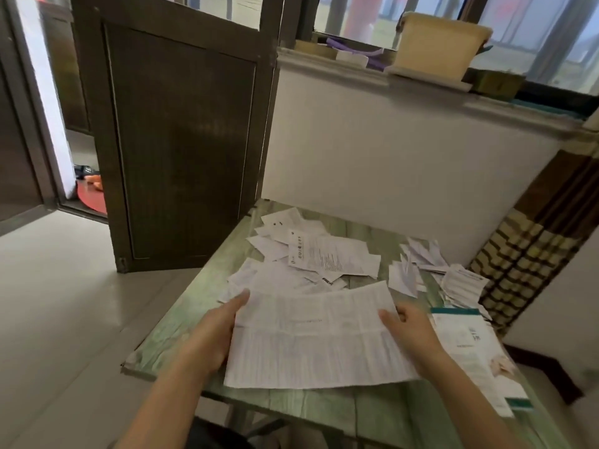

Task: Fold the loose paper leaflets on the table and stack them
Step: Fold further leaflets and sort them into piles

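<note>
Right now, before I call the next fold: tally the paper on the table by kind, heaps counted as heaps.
Open leaflet, gripped by left hand and right hand: 1
Heaps of small leaflets, left heap and right heap, sheets too overlapped to count: 2
Glossy brochure with teal edges: 1
Total: 4

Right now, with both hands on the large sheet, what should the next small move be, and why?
Probably fold the far edge toward the near one. The large leaflet is open, the left hand and right hand pinch its side edges, and a crease runs across its middle. More loose leaflets wait behind it.
</note>
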A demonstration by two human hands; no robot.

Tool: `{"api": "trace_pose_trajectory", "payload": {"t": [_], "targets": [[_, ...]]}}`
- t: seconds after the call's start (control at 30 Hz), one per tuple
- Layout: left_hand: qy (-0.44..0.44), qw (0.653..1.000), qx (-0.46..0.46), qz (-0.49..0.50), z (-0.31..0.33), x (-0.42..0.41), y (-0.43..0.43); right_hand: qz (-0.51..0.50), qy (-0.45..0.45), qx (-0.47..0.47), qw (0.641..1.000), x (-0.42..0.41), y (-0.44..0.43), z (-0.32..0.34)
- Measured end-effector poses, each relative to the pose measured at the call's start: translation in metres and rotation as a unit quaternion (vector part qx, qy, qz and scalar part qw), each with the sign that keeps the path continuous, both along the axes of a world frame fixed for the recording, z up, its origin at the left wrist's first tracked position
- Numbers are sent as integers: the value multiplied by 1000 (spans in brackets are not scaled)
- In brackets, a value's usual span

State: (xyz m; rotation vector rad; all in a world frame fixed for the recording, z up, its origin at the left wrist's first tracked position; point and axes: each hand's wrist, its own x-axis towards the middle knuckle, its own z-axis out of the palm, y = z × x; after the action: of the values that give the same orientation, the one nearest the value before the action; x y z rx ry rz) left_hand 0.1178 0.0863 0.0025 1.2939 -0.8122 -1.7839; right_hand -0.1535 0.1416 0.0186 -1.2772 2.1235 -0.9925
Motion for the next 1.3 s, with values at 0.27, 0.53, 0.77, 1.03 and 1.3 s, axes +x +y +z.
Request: {"api": "trace_pose_trajectory", "payload": {"t": [0.27,0.53,0.77,1.03,1.3], "targets": [[-181,982,-50,2,-11,-1,-1,-21,-18,24,999,-2,2,-14],[-251,963,-96,7,-15,-3,0,-47,-7,-19,999,-8,0,-25],[-309,944,-115,-22,-12,-9,3,61,266,-153,950,57,4,-24],[-317,939,-130,-40,-12,-14,6,350,286,29,892,132,-12,-53],[-292,952,-90,-25,-11,-15,2,303,321,127,888,68,-4,-58]]}}
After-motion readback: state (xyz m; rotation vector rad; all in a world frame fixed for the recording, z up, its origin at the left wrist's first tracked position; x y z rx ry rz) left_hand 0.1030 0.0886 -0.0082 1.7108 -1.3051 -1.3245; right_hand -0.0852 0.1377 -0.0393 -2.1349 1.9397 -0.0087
